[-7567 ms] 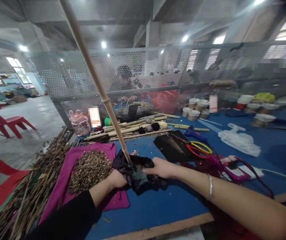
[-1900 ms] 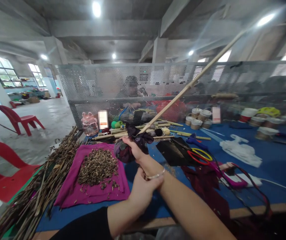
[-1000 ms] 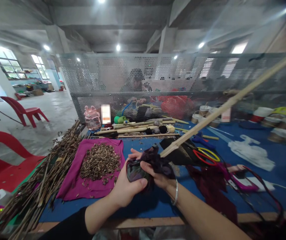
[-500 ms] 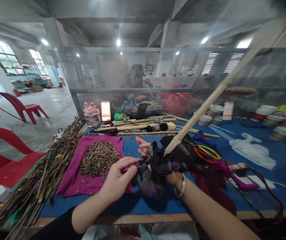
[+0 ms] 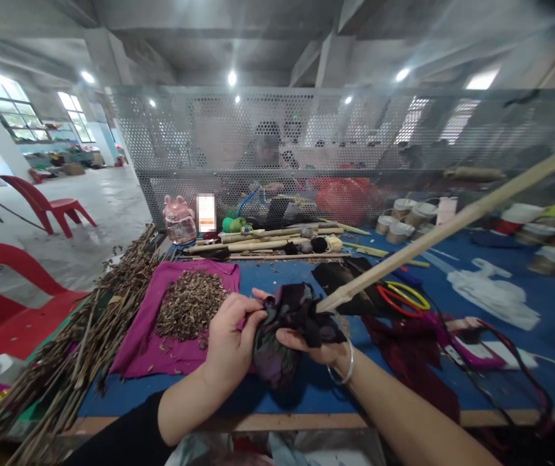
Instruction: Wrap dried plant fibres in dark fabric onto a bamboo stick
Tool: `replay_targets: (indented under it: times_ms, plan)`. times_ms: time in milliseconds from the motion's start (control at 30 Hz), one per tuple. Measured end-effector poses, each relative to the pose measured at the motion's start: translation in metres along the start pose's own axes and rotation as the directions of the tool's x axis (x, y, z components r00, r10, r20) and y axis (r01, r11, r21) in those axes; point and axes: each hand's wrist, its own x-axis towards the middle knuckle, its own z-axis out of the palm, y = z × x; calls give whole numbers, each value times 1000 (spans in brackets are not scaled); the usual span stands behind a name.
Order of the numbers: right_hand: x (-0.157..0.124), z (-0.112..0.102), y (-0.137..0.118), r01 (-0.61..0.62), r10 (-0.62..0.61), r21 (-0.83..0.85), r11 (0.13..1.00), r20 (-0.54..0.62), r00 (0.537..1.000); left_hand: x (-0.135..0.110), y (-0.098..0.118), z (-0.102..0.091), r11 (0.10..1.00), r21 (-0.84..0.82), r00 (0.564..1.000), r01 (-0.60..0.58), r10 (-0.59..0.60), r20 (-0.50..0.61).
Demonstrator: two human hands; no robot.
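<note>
A dark cloth bundle (image 5: 282, 340) is wrapped round the lower end of a long bamboo stick (image 5: 457, 221), which slants up to the right. My left hand (image 5: 229, 340) is closed on the bundle's left side. My right hand (image 5: 319, 346), with a silver bangle on the wrist, grips the bundle from the right and underneath. Both hands hold it just above the blue table (image 5: 301, 395). To the left lies a magenta cloth (image 5: 161, 349) with a heap of dried brown bits (image 5: 190, 304) on it.
Dry twigs (image 5: 74, 349) pile along the table's left edge. Bamboo pieces (image 5: 258, 244), red and yellow rings (image 5: 401, 296), a black cloth (image 5: 350, 285), a white bag (image 5: 493, 294) and tubs (image 5: 401, 220) lie beyond. A person sits behind the mesh screen (image 5: 306, 139). Red chairs (image 5: 44, 204) stand left.
The stick has swung lower towards the right. My left hand has closed onto the bundle's left side, and the bundle sits tighter between both hands.
</note>
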Motion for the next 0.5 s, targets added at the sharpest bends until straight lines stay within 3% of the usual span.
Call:
replay_targets:
  times_ms: [100, 200, 300, 400, 500]
  plan:
    - [1, 0, 3, -24, 19, -148, 989, -36, 999, -5, -6, 7, 997, 78, 1000, -18, 17, 19]
    - [8, 2, 8, -83, 77, -96, 992, -63, 995, -10, -12, 15, 985, 170, 996, 23, -9, -86]
    - [13, 1, 13, -105, 102, -34, 994, -74, 992, -14, -16, 22, 986, -20, 982, 164, -165, -94]
    - [12, -3, 18, -92, 83, -56, 994, -150, 985, -14, -16, 23, 862, -334, 921, 380, -385, 53]
    - [8, -8, 19, -95, 73, -97, 991, -209, 975, -12, -14, 20, 697, -466, 834, 546, -397, 383]
